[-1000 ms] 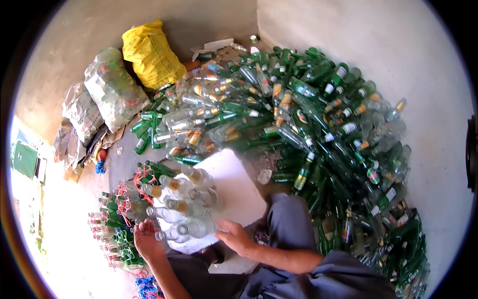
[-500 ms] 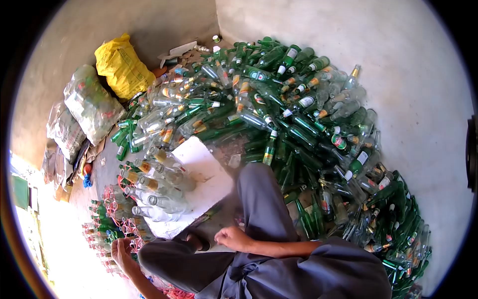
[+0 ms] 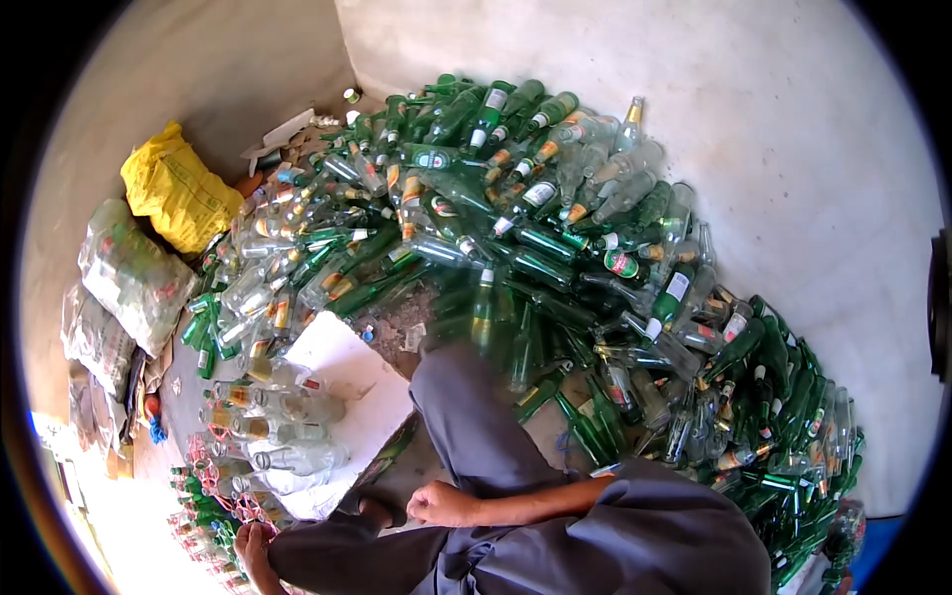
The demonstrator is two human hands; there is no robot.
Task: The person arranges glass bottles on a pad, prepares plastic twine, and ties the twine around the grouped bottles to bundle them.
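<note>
My left hand (image 3: 256, 557) is at the lower left beside my bent knee, its fingers curled. It is close to bundled bottles (image 3: 193, 526) and pink-red cord netting (image 3: 248, 509); whatever its fingers hold, if anything, is hidden. Over my lap, my right hand (image 3: 443, 504) is loosely closed, and no object shows in it. A white board (image 3: 362, 382) lies in front of my legs. Several clear glass bottles (image 3: 297, 458) stand upright on its left part, their necks leaning outward in this view.
A large heap of green and clear bottles (image 3: 540, 263) curves from the back wall around to my right. Filled clear sacks (image 3: 134, 278) and a yellow sack (image 3: 178, 193) lean at the left wall. One green bottle (image 3: 483, 312) stands near my knee.
The view has turned to the right, so the sacks, board and bottles appear further left and mostly lower. My left hand now sits lower, nearer my knee. My right hand remains closed over my lap.
</note>
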